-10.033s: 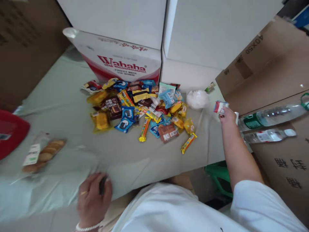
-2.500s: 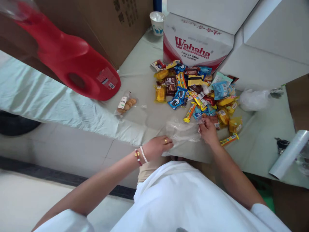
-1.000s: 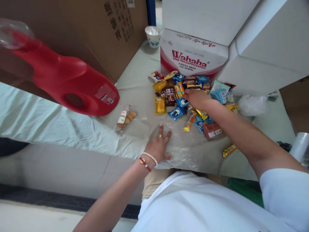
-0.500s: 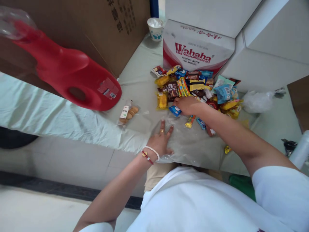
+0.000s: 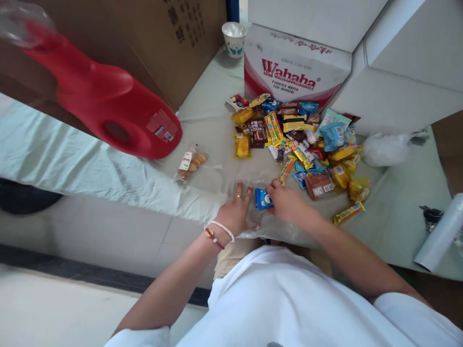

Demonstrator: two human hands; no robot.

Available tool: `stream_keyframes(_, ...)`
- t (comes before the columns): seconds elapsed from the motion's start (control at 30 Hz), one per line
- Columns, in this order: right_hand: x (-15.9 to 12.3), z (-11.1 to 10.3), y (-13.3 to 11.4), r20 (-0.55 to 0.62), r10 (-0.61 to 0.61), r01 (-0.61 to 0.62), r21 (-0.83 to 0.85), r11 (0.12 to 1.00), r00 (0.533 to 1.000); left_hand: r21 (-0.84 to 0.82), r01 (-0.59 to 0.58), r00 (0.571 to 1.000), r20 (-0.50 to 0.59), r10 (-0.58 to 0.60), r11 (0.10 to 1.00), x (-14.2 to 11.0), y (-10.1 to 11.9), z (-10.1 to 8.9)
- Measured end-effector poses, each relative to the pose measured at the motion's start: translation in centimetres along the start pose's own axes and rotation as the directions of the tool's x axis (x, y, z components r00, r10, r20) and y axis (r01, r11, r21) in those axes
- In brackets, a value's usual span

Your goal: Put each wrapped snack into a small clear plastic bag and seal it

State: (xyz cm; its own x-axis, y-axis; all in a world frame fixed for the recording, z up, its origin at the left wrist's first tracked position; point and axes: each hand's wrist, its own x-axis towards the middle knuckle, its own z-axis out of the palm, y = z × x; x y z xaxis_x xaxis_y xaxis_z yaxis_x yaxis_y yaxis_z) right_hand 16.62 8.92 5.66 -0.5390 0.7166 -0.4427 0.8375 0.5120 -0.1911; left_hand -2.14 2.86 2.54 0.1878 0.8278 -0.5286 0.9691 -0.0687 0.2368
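Holding a blue pack (image 5: 263,198) at flattened film (image 5: 289,232)

Your right hand (image 5: 285,205) has its fingers closed on the blue pack's right end, mid-frame; whether the pack touches the film is unclear. Your left hand (image 5: 233,214) is splayed wide, gripping nothing, resting on the film, probably to stop it sliding. The table (image 5: 394,226) edge runs just below both hands, so there's little room that way. The snack pile (image 5: 294,126) crowds upper centre. Open cloth stretches left to the biscuits (image 5: 195,164) and lower right towards the roll (image 5: 436,236).
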Motion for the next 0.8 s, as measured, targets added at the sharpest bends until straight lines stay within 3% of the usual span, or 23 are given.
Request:
stream_keyframes(0.07,0.2,1.2,-1.1,0.008,0.037,-0.036,-0.014,0.999,0.999,-0.018,-0.016,0.999,-0.045,0.015,1.000,-0.2,-0.7,0.1)
stream_keyframes(0.17,0.1,1.4,-0.8,-0.005,0.015,-0.015,0.023,1.000,1.000,-0.050,-0.021,0.993,-0.117,0.015,0.999,-0.3,-2.0,0.3)
stream_keyframes(0.23,-0.9,1.3,0.1,-0.067,-0.015,0.020,0.078,0.997,0.998,-0.062,0.008,0.989,-0.150,-0.017,0.998,-0.4,-2.7,0.5)
stream_keyframes(0.3,-2.7,1.8,0.9,-0.202,-0.026,0.055,0.140,0.989,0.979,-0.071,0.048,0.981,-0.184,-0.061,0.996,-0.4,-3.0,0.7)
stream_keyframes(0.4,-5.9,4.4,1.2,-0.393,-0.123,0.190,0.138,0.972,0.911,-0.081,0.071,0.965,-0.247,-0.089,0.994,-0.3,-3.1,1.3)
stream_keyframes(0.5,-8.2,8.2,1.0,-0.450,-0.276,0.317,0.018,0.948,0.850,-0.075,0.053,0.955,-0.288,-0.073,0.996,-0.1,-3.2,2.0)
stream_keyframes(0.57,-8.9,10.2,0.9,-0.499,-0.291,0.334,-0.003,0.943,0.816,-0.069,0.054,0.943,-0.324,-0.074,0.996,-0.2,-3.4,2.5)
stream_keyframes(0.7,-8.9,10.6,1.2,-0.620,-0.152,0.396,0.278,0.875,0.770,-0.025,0.054,0.863,-0.502,-0.059,0.998,-0.6,-4.8,3.6)
stream_keyframes(0.8,-7.6,8.9,1.8,-0.512,0.092,0.312,0.645,0.698,0.854,0.099,-0.115,0.730,-0.666,0.152,0.988,-0.7,-6.4,4.4)
